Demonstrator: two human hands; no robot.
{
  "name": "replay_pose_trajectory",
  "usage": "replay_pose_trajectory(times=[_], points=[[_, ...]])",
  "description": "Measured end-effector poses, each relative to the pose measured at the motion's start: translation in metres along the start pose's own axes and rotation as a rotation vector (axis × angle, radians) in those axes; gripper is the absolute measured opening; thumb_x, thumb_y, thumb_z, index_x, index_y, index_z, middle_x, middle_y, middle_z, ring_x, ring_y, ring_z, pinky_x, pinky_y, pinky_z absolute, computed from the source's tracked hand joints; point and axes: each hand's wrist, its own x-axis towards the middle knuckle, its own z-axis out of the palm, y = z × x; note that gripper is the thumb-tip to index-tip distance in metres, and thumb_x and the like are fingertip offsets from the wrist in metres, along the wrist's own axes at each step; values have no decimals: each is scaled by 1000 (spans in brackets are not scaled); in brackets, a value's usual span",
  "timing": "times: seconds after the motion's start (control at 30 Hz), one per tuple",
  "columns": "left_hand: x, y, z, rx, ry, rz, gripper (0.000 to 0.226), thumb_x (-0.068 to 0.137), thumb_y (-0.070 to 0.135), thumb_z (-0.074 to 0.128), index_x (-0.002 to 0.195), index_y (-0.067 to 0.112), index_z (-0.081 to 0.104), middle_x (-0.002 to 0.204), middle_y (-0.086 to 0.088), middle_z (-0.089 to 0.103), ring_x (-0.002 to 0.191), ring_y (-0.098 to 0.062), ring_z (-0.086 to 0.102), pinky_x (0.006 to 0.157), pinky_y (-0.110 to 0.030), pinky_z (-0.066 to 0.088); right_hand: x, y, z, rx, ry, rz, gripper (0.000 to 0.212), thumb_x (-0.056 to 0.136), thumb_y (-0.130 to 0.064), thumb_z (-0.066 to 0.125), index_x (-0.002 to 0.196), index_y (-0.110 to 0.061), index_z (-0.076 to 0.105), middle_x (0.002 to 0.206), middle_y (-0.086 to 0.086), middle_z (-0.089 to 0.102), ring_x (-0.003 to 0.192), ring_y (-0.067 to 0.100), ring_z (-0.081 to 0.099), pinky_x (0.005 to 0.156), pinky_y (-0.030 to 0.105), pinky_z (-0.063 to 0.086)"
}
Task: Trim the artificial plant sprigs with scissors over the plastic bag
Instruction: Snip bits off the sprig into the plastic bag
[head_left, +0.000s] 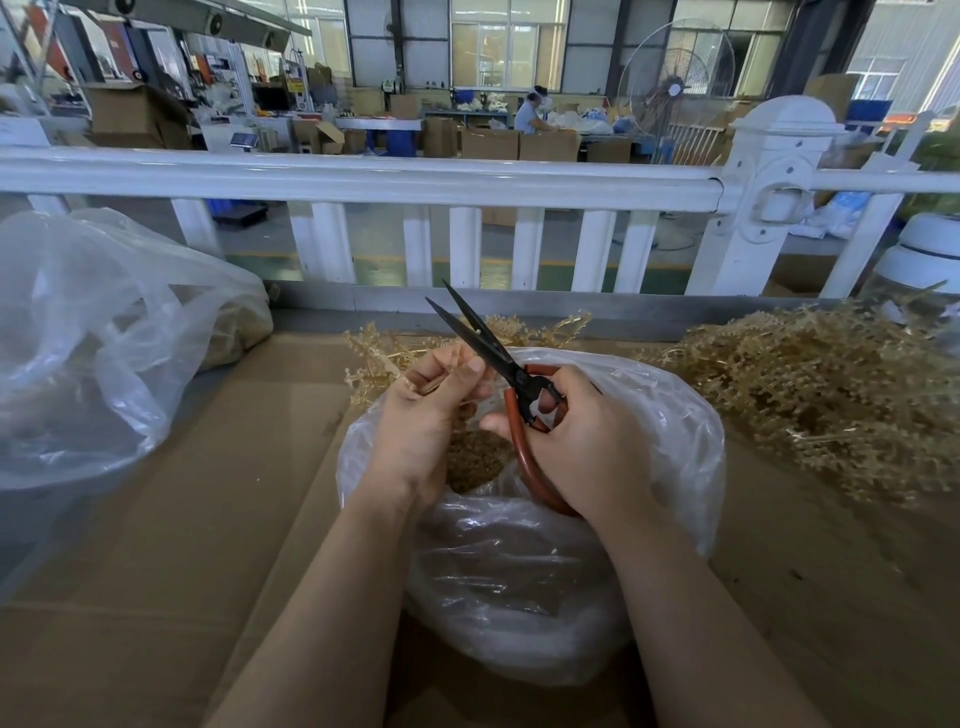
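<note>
Gripping the red-handled scissors, right hand has fingers curled through the loops, black blades spread apart and pointing up-left; left hand pinches a pale tan sprig right by the blades — both over the open clear plastic bag with dark trimmings inside; big heap of sprigs sits off to the right on the cardboard; another clear bag on the left, white railing behind.

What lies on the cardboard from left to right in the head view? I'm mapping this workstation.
Big clear bag → left hand pinching a sprig → scissors → right hand → heap of sprigs.
</note>
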Motion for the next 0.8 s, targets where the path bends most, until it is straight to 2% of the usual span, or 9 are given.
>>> replay_pose_trajectory(times=[0.1, 0.37, 0.5, 0.57, 0.7, 0.8], points=[[0, 1, 0, -4, 6, -2, 6, 76, 18, 74, 82, 19, 71, 82, -2, 71, 72, -12, 64, 66, -25, 52, 0, 1, 1, 4, 8, -10, 62, 70, -88, 47, 84, -28, 50, 68, -15, 58, 61, 2, 58, 56, 23, 52], [0, 1, 1, -2, 30, -5, 8, 79, 17, 73, 86, 15, 69, 87, -5, 69, 79, -17, 62, 75, -30, 51, -1, -1, 0, 6, 51, -40, 58, 72, -87, 47, 79, -30, 43, 62, -18, 49, 55, 0, 52, 51, 16, 41], [-1, 2, 1, 7, 24, 16, 9, 78, 16, 73, 85, 16, 68, 83, 0, 70, 74, -11, 62, 73, -26, 53, 0, -2, -1, -53, 75, -48, 54, 74, -79, 63, 82, -29, 43, 69, -17, 54, 59, 6, 55, 53, 20, 42], [-1, 2, 2, 14, 17, 24, 9, 77, 16, 73, 85, 16, 67, 81, 1, 70, 73, -10, 63, 73, -25, 54, 0, -3, -1, -57, 75, -41, 55, 73, -78, 64, 84, -29, 43, 72, -16, 55, 61, 8, 56, 54, 22, 44], [-1, 2, 2, 26, 40, 17, 9, 80, 15, 72, 89, 14, 68, 89, -6, 66, 86, -23, 58, 88, -39, 47, 0, -6, -3, -39, 88, -42, 55, 72, -78, 64, 80, -28, 42, 67, -17, 50, 56, 7, 51, 52, 22, 41], [-2, 2, 2, 21, 49, 9, 8, 83, 13, 70, 90, 13, 68, 96, -12, 65, 96, -29, 54, 92, -44, 45, -1, -6, -4, -9, 69, -40, 60, 70, -86, 50, 78, -27, 43, 64, -16, 51, 56, 9, 55, 53, 22, 43]])
